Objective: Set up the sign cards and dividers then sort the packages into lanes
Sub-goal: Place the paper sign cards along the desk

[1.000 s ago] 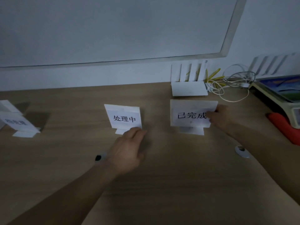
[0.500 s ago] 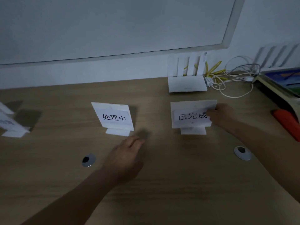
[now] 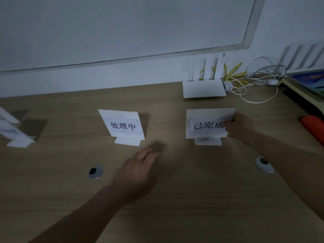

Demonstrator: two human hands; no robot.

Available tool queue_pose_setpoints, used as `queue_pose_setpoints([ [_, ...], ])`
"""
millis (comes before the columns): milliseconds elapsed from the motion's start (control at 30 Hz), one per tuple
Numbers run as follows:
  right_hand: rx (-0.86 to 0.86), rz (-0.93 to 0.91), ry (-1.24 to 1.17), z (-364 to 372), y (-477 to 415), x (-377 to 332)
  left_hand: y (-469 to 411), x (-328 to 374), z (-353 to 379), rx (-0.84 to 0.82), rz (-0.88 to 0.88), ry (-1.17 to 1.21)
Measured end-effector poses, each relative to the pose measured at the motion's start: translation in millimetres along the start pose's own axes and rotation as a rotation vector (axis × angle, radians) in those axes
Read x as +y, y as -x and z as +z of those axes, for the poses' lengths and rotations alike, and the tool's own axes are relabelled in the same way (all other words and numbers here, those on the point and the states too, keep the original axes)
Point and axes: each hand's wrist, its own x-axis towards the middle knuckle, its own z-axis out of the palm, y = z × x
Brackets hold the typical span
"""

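The right hand pinches the right edge of the 已完成 card, its fingers curled round the card's front and covering the end of the printed label. The card stands upright on its small white foot on the counter, facing the person.

The left hand is palm down and holds nothing, its fingers loosely stretched forward low over the counter; whether it touches the surface cannot be told. Just beyond its fingertips, and apart from them, stands the 处理中 card, upright on its own foot and tilted slightly to the left. It sits between the two hands' reach, well to the left of the right hand.

Far to the left of the left hand, at the edge of the view, a third card stands at an angle, its print too blurred to read.

A round metal grommet lies in the counter just left of the left hand, and a second grommet lies near the right forearm. Beyond the right hand, a white router stands against the wall beside a tangle of cables. To the right of the right hand lies an orange object.
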Motion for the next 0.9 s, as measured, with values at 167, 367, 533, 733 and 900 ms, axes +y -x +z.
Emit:
queue_pose_setpoints([
  [167,0.013,-0.001,0.007,-0.2,-1.1,-4.6,2.4,1.2,-2.6,0.003,-0.008,-0.001],
  [367,0.01,-0.004,0.037,1.4,1.2,-8.7,6.6,-3.4,-4.1,0.01,-0.011,-0.004],
  [533,0.03,0.041,0.038,-1.8,3.0,-13.0,12.7,-9.1,-8.1,0.035,-0.008,0.009],
  [733,0.113,0.07,0.042,-13.5,13.4,-18.4,25.1,-13.8,-14.1,0.057,0.006,0.027],
  [900,0.253,0.013,-0.002,-25.0,43.3,-33.2,41.4,-23.0,-25.1,0.077,0.039,0.014],
])
